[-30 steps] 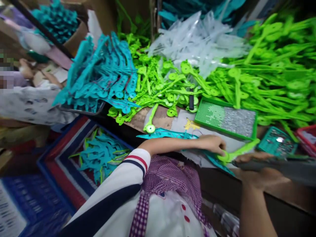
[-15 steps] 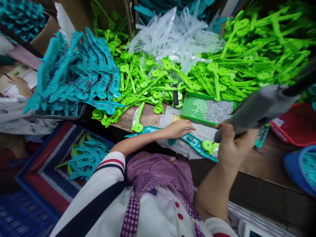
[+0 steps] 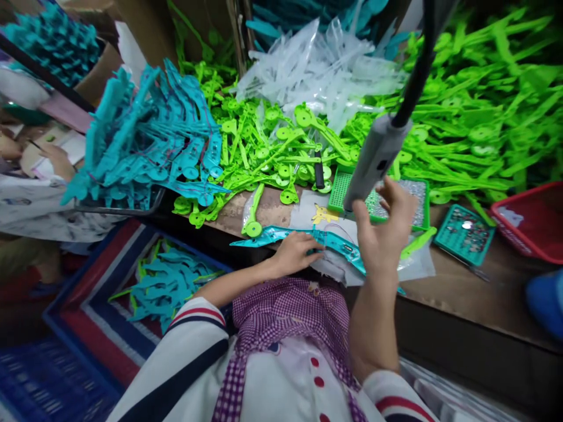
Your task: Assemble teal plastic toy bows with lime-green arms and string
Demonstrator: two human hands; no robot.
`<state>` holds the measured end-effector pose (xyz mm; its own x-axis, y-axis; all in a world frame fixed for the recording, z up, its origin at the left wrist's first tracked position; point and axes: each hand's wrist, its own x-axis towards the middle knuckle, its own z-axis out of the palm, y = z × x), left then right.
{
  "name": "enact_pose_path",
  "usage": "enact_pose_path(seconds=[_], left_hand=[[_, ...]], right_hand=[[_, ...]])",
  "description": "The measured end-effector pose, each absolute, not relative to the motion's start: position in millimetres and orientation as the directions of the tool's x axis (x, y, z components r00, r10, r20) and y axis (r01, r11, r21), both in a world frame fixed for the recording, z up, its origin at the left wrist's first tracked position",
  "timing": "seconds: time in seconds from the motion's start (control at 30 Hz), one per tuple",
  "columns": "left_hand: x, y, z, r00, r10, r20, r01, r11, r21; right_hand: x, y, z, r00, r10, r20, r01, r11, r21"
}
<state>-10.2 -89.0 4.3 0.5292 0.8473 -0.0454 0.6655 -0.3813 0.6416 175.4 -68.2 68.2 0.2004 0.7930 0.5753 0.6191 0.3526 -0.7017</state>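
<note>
The tabletop (image 3: pixel 444 290) has bare wood only lower right — green parts (image 3: pixel 479 117) crowd its far side. The left hand (image 3: pixel 295 252) presses flat, grip wide, on the teal piece (image 3: pixel 281 234) at centre near the front edge. The right hand (image 3: pixel 383 231), loosely open, touches the hanging grey driver (image 3: pixel 373 161); its tip seems hidden. Half a second ago that driver was gripped low over the piece.

Glossy teal plastic strip (image 3: pixel 308 237), matt grey plastic tool (image 3: pixel 376 158), worn brown wooden bench (image 3: pixel 457 293), crinkled clear plastic bags (image 3: pixel 325 70).
</note>
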Motion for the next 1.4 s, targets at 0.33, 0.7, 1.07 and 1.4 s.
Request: enact_pose_path(seconds=[0.33, 0.7, 1.07, 1.4], left_hand=[[-39, -133, 21, 0.606, 0.793, -0.068, 0.54, -0.346, 0.767], [7, -49, 32, 0.414, 0.906, -0.09, 0.704, -0.256, 0.662], [47, -20, 9, 0.502, 0.835, -0.224, 0.785, -0.331, 0.523], [7, -42, 16, 0.465, 0.865, -0.19, 0.758, -0.279, 0.59]], right_hand=[[141, -171, -39, -0.114, 0.952, 0.284, 0.682, 0.283, -0.675], [139, -182, -73, -0.097, 0.929, 0.356, 0.689, 0.321, -0.65], [141, -161, -47, -0.213, 0.93, 0.299, 0.792, 0.344, -0.505], [161, -166, -20, -0.266, 0.937, 0.228, 0.792, 0.347, -0.502]])
